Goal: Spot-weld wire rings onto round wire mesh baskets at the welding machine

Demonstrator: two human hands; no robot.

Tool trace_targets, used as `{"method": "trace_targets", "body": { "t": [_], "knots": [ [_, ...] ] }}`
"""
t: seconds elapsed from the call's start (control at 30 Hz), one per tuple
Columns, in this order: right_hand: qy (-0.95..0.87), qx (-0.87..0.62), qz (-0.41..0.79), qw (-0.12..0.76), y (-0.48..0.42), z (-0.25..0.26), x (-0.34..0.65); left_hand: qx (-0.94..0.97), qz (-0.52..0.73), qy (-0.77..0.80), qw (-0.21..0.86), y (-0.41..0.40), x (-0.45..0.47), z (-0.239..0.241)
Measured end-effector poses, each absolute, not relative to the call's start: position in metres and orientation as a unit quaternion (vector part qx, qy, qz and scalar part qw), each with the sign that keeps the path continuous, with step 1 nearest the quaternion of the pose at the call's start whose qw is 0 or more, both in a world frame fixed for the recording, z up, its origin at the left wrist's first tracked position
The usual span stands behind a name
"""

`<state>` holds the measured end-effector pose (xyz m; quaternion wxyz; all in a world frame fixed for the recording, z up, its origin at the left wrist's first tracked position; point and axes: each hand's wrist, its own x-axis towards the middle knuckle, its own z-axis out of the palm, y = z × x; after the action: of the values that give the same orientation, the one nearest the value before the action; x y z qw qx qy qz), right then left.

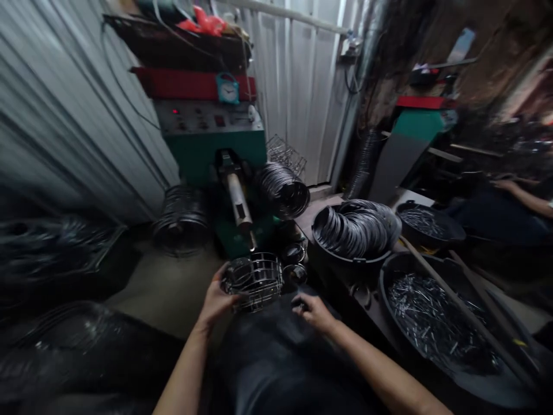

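My left hand (219, 297) is closed around the left side of a round wire basket (259, 276), which is tilted just above my lap. In front of the basket is the spot welder's electrode arm (238, 202), its tip close to the basket's upper rim. My right hand (311, 310) is to the right of the basket and apart from it, with the fingers curled together near my knee. Whatever its fingertips hold, if anything, is too small and blurred to name.
A tub of wire rings (358, 230) and a large tub of short metal rods (432, 311) stand at the right. Ring bundles hang beside the green machine (194, 150). A teal clock (227, 89) is on its front. A co-worker's arm (522, 196) shows far right.
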<state>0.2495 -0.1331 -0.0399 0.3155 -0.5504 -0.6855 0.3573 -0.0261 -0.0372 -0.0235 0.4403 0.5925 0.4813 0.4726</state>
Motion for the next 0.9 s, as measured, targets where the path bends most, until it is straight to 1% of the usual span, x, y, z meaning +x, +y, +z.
{"method": "trace_targets", "body": {
  "t": [0.07,0.17,0.27,0.33,0.4,0.47,0.6,0.67,0.77,0.9],
  "knots": [
    [-0.693,-0.535,0.364,0.316,-0.124,-0.002,0.244,0.659,0.454,0.486,0.35,-0.049,-0.017,-0.012],
    [-0.713,-0.543,0.366,0.251,-0.103,0.043,0.235,0.736,0.395,0.512,0.201,-0.06,0.001,0.007],
    [-0.724,-0.576,0.334,0.18,-0.081,0.062,0.226,0.775,0.354,0.509,0.122,-0.065,0.018,0.02],
    [-0.73,-0.601,0.28,0.167,-0.072,0.063,0.219,0.787,0.344,0.504,0.093,-0.067,0.026,0.024],
    [-0.73,-0.619,0.231,0.175,-0.069,0.058,0.213,0.794,0.34,0.499,0.077,-0.067,0.031,0.024],
    [-0.73,-0.62,0.213,0.195,-0.069,0.049,0.208,0.792,0.341,0.501,0.069,-0.067,0.033,0.022],
    [-0.761,-0.535,0.274,0.245,-0.068,0.032,0.21,0.778,0.354,0.513,0.078,-0.064,0.031,0.016],
    [-0.782,-0.478,0.308,0.254,-0.065,0.03,0.215,0.772,0.362,0.514,0.092,-0.062,0.028,0.012],
    [-0.817,-0.423,0.319,0.229,-0.059,0.034,0.22,0.762,0.377,0.514,0.117,-0.058,0.022,0.007],
    [-0.855,-0.399,0.279,0.178,-0.055,0.044,0.219,0.747,0.385,0.521,0.149,-0.054,0.018,0.003]
  ]
}}
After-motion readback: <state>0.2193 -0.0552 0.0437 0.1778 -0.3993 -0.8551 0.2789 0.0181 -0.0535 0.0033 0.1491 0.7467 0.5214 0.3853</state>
